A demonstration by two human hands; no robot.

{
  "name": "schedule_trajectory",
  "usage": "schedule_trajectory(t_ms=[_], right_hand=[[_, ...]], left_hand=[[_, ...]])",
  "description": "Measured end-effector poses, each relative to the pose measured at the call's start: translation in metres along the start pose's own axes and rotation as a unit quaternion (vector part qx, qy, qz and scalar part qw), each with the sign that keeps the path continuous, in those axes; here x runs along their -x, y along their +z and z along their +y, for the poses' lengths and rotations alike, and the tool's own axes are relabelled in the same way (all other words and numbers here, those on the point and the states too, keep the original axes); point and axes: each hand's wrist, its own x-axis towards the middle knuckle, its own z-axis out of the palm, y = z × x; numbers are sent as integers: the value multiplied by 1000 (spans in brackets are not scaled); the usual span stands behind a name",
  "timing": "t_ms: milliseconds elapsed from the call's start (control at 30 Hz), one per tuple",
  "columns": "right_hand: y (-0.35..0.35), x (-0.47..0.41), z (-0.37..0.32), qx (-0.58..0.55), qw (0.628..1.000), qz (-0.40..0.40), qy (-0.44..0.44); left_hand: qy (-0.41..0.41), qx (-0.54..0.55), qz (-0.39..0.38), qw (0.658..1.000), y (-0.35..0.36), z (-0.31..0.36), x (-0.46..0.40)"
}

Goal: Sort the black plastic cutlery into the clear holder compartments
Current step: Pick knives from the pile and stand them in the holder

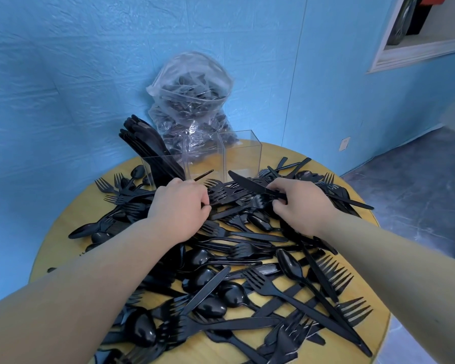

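A heap of black plastic forks, spoons and knives (pixel 247 258) covers the round wooden table (pixel 63 227). At the back stands the clear holder (pixel 237 158); its left compartment (pixel 163 169) is packed with black knives, and the other two compartments look bare. My left hand (pixel 179 206) is curled over the pile just in front of the holder, pinching a thin black piece whose tip sticks out toward the holder. My right hand (pixel 297 206) holds a black knife (pixel 250 183) by its handle, blade pointing left toward the holder.
A clear plastic bag (pixel 192 101) with more black cutlery leans against the blue wall behind the holder. The table edge runs close on the right, with grey floor (pixel 418 193) beyond. A white-framed opening (pixel 420 48) sits at upper right.
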Motion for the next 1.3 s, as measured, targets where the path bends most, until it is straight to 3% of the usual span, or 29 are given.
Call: schedule_trajectory(t_ms=[433,733,867,1033,1233,1300], right_hand=[[-9,11,-3,-41,999,0,28],[-27,11,-15,-91,990,112,8],[-28,10,-19,-83,989,125,-2],[-28,13,-38,-87,984,146,-58],[-15,13,-71,-113,980,110,-119],[-10,14,-75,-138,978,90,-126]], left_hand=[[-55,188,95,976,-26,-2,6],[-13,261,150,953,-51,5,10],[-33,274,185,943,-61,6,10],[-77,328,142,931,-67,9,16],[-99,526,66,842,-61,18,30],[-93,543,63,832,-60,20,33]])
